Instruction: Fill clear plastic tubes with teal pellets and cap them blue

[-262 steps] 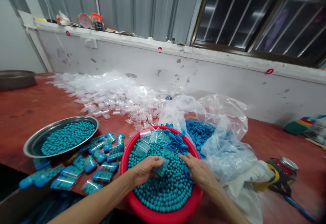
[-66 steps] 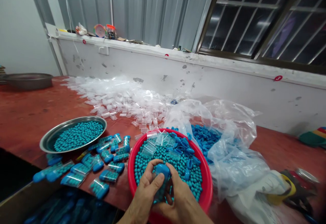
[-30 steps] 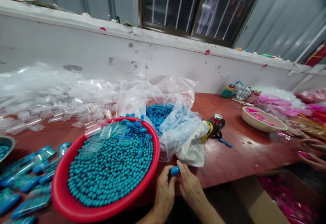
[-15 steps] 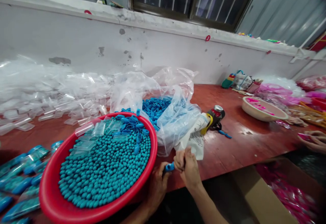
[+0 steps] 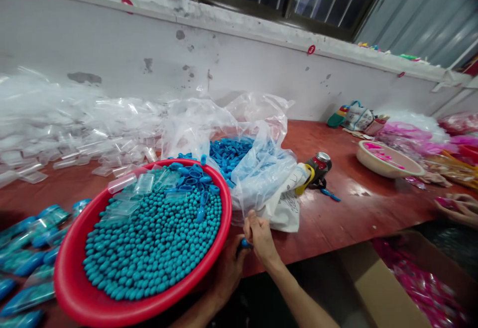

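Note:
My left hand (image 5: 230,263) is closed around a small blue plastic piece (image 5: 245,243), just right of the red basin's rim. Only the end of that piece shows between the hands. Against it, my right hand (image 5: 259,236) has its fingers curled in and the thumb on top; whatever they pinch is hidden. The red basin (image 5: 224,248) holds many teal beads (image 5: 149,248), with blue plastic scoop-like pieces (image 5: 192,176) and clear plastic sleeves (image 5: 123,182) on top. Behind my hands, an open clear plastic bag (image 5: 257,183) contains more blue pieces (image 5: 229,154).
Clear sleeves (image 5: 74,129) are heaped at the back left. Filled blue pieces (image 5: 30,258) lie left of the basin. A dark bottle (image 5: 319,168) and a cream bowl (image 5: 403,171) stand rightward. A co-worker's hand (image 5: 461,208) is at far right, above a cardboard box (image 5: 358,288).
My right hand has moved left, closer to my left hand, and less of the blue piece shows between them. The view has shifted slightly.

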The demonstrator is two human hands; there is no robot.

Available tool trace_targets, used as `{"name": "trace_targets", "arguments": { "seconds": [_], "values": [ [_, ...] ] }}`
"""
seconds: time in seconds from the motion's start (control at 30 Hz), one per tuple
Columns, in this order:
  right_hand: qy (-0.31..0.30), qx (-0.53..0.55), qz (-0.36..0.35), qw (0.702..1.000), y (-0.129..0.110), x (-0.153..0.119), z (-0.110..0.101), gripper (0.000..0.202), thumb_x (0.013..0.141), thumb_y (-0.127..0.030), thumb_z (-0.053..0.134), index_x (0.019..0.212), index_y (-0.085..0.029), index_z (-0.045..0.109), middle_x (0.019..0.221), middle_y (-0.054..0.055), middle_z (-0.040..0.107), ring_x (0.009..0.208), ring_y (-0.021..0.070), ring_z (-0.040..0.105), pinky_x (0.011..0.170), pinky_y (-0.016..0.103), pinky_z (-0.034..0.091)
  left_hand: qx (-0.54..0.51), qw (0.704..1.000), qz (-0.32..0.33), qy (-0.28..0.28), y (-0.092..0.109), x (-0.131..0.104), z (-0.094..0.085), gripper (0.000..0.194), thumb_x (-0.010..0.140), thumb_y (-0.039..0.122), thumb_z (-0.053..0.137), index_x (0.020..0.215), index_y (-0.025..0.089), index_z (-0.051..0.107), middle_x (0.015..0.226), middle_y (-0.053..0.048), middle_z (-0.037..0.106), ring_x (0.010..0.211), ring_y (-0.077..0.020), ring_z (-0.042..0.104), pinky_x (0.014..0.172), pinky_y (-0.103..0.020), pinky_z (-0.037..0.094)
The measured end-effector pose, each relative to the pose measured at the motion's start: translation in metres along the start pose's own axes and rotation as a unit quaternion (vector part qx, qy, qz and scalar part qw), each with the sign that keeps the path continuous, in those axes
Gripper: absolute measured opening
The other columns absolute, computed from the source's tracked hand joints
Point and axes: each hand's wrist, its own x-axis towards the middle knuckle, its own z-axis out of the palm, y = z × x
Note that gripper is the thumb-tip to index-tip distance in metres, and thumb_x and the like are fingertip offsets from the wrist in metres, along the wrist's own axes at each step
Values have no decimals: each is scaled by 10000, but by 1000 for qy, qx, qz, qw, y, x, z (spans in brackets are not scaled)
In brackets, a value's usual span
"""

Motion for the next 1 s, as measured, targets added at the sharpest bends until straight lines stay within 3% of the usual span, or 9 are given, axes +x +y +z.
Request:
{"name": "trace_targets", "arguments": {
  "seconds": [0.07,0.13,0.3,0.4,0.57,0.63,0.8,0.87,1.0],
  "values": [
    [-11,28,10,1000,-5,0,1,557,772,-555,459,382,-177,334,353,-90,237,298,22,176,322,193,97,-9,1000,3,-5,2,1,0,209,784,216,451,951,204,576,960,-39,629,880,-174,564,815,-304,424],
    [-24,50,-4,998,-25,-2,2,556,774,-547,465,383,-178,321,362,-91,229,301,22,168,325,194,91,-9,1000,1,-11,3,2,0,200,789,220,448,941,205,576,922,-27,635,844,-165,569,793,-293,428],
    [-23,70,-134,988,-80,-17,9,563,805,-540,428,391,-175,317,394,-72,255,353,42,234,371,203,175,13,1000,-27,9,-5,4,2,165,762,235,492,893,205,587,797,-2,642,750,-165,575,724,-283,444],
    [21,60,-150,987,-68,-18,14,558,805,-549,415,398,-184,305,398,-70,261,359,48,245,379,210,203,4,1000,-25,7,-8,4,3,175,765,237,482,900,212,591,808,-5,648,767,-171,579,739,-296,451],
    [25,-22,-47,998,-21,-3,17,535,754,-549,491,399,-195,304,364,-80,255,337,42,208,340,213,149,-12,1000,-12,2,-2,4,2,196,761,203,466,901,205,603,910,-36,648,870,-191,573,830,-342,426],
    [13,23,-43,999,-26,2,13,543,760,-549,484,401,-195,284,365,-89,227,327,34,183,332,204,125,-8,1000,-8,1,0,4,1,198,762,190,457,897,209,600,917,-35,648,861,-186,575,825,-336,426],
    [15,156,-65,985,-65,4,0,536,790,-523,467,417,-179,294,384,-96,220,314,27,158,319,185,109,31,999,-13,-7,-2,4,-1,222,789,200,418,950,219,570,846,-25,647,797,-183,582,758,-315,442],
    [33,166,-65,983,-64,3,-3,523,790,-500,485,418,-176,311,384,-95,240,310,25,161,317,184,105,36,999,-12,-5,-5,2,-1,221,801,219,407,960,218,559,849,-28,643,801,-185,583,756,-318,442],
    [65,147,-41,986,-41,3,-5,524,772,-516,497,411,-184,313,363,-100,226,299,27,139,307,190,71,31,999,5,7,-11,0,1,224,814,246,402,981,222,548,940,-40,631,875,-185,575,812,-330,429]
  ]
}}
